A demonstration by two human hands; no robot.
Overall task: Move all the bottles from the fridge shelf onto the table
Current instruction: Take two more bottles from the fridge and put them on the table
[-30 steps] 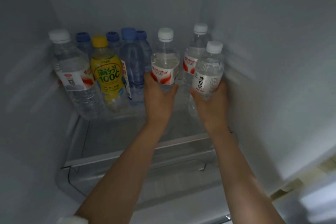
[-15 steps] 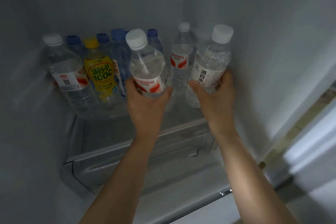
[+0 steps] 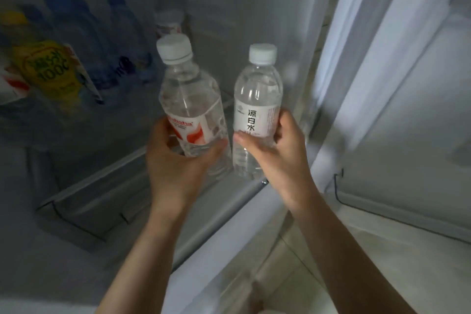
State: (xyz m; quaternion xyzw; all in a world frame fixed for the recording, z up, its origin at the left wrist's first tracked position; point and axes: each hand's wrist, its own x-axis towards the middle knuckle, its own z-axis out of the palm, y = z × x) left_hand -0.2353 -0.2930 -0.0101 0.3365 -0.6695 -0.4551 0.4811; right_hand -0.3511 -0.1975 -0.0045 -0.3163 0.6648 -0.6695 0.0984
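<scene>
Dim grey fridge walls fill the upper half of the frame, with the pale inner face of the open fridge door point(image 3: 397, 84) running down the right side and light floor tiles point(image 3: 318, 275) showing at the lower right. At the centre, the left hand point(image 3: 175, 163) grips the lower body of a clear plastic water bottle with a white cap and a red-and-white label point(image 3: 191, 99), fingers curled round one side and thumb on the other; the bottle tilts slightly to the left. Just beside it to the right, the right hand point(image 3: 283, 155) is clamped round a clear plastic water bottle with a white cap and a white label printed with dark characters point(image 3: 257, 99), which stands nearly upright. The two held bottles are close together but not touching, raised above the front edge of the glass fridge shelf point(image 3: 107, 178). At the upper left, blurred, stand a yellow-labelled bottle with a yellow cap point(image 3: 46, 69) and several blue-capped clear bottles point(image 3: 102, 41) on the shelf. Behind the left-hand bottle, at the upper centre, one more white-capped clear bottle with a red-and-white label point(image 3: 168, 15) stands toward the back of the fridge.
</scene>
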